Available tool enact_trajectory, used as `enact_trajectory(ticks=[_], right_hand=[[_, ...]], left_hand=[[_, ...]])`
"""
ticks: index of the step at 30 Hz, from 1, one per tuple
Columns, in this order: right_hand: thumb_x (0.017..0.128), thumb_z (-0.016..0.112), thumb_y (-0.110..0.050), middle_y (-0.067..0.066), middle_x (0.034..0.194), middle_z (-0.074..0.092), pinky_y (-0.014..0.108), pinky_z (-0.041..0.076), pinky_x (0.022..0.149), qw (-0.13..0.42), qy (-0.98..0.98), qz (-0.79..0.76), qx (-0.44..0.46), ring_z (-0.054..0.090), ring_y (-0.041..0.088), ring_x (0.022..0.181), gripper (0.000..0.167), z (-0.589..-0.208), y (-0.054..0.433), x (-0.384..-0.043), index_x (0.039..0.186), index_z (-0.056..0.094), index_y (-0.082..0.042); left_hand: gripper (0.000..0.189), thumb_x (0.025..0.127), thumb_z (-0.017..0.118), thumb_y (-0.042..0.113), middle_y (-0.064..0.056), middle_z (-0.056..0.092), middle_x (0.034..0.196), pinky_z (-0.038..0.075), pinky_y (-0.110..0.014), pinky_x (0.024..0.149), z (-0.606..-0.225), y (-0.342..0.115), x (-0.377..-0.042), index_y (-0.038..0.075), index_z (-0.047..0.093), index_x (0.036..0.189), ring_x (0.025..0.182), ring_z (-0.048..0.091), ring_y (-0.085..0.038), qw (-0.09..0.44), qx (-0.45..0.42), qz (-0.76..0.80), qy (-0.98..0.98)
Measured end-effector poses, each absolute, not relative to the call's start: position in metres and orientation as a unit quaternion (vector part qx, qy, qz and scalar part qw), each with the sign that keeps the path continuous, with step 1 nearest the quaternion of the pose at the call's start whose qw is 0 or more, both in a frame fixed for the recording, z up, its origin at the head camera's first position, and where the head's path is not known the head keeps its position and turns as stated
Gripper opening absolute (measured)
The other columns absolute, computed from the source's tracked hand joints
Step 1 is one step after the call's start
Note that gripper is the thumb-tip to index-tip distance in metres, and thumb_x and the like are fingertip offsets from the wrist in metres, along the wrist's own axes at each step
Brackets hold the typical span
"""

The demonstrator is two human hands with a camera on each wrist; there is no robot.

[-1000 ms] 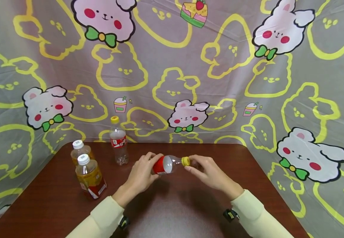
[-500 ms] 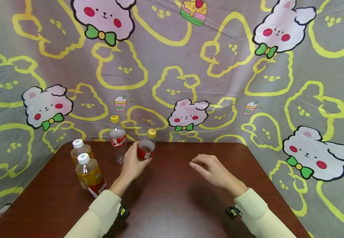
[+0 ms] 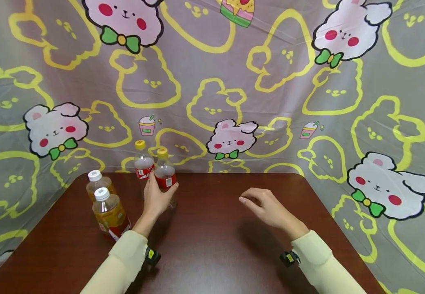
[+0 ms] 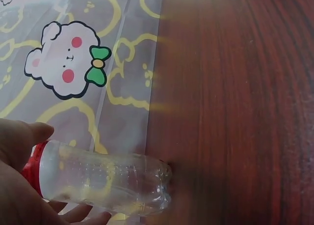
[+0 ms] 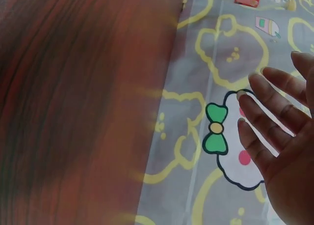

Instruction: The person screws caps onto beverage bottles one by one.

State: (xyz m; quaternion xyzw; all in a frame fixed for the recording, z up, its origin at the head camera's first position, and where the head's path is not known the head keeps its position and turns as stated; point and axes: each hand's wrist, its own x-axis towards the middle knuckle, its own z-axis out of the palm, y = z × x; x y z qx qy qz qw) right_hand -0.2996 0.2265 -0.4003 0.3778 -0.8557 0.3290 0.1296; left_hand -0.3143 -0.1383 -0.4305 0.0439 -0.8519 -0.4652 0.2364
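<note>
My left hand (image 3: 156,198) holds a clear plastic soda bottle (image 3: 166,180) with a yellow cap and a red label. Thumb and fingers lie on opposite sides of it around the label, as the left wrist view shows on the clear bottle (image 4: 113,181). It is upright near the back of the table; whether its base touches the wood I cannot tell. Just left of it stands a matching soda bottle (image 3: 144,166), partly hidden by the hand. My right hand (image 3: 267,207) hovers over the right half of the table, fingers loosely bent and holding nothing.
Two white-capped bottles of amber drink stand at the left, the front bottle (image 3: 111,214) overlapping the rear bottle (image 3: 98,185). Behind the brown wooden table (image 3: 212,245) hangs a patterned cloth (image 3: 289,163) with cartoon rabbits.
My left hand has turned the bottle from sideways to upright and carried it left, beside the matching one. The right hand has come off the yellow cap and now holds nothing.
</note>
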Motion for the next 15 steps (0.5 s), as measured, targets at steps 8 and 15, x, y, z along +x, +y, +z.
enact_trajectory(ticks=[8,15], right_hand=[[0.100,0.068,-0.022,-0.012,0.100,0.069,0.036,0.055,0.079,0.186,-0.863,0.303,0.360,0.063,0.008,0.091,0.009,-0.377,0.235,-0.297,0.107,0.072,-0.020],[0.098,0.067,-0.033,0.012,0.137,0.057,0.056,0.041,0.105,0.306,-0.894,0.164,0.282,0.054,0.034,0.126,0.048,-0.367,0.235,-0.293,0.137,0.059,-0.007]], left_hand=[[0.096,0.085,0.082,0.028,-0.026,0.040,0.144,0.041,-0.063,0.105,-0.413,-0.132,-0.290,0.003,0.024,0.157,0.131,0.046,-0.047,0.285,0.054,-0.419,-0.861],[0.080,0.082,0.084,0.022,-0.021,0.049,0.132,0.047,-0.057,0.090,-0.367,-0.087,-0.244,0.006,0.043,0.149,0.119,0.049,-0.041,0.429,-0.091,-0.263,-0.859]])
